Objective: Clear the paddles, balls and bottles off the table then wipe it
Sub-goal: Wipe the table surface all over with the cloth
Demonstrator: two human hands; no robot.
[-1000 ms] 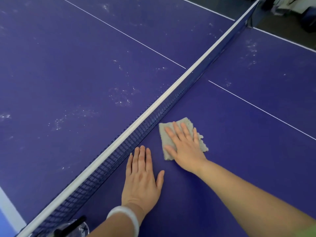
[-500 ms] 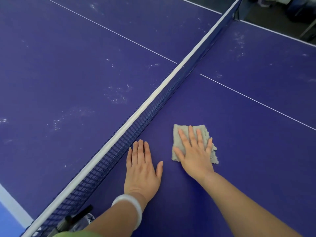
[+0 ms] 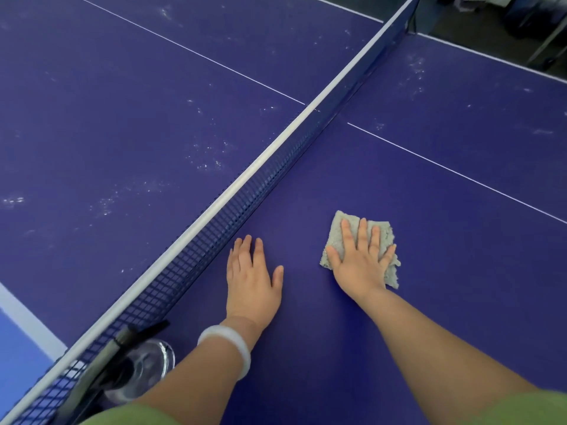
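Right hand (image 3: pixel 360 265) flat on cloth (image 3: pixel 336 234)

No writing, label, brand or number can be read anywhere here. The worktop (image 3: pixel 153 124) carries only plain white lines (court markings, not lettering), the net (image 3: pixel 245 191) has a bare white top band, and the cloth (image 3: pixel 385 233) is unmarked. The clear bottle (image 3: pixel 147 366) by the net post shows no legible label from this angle.
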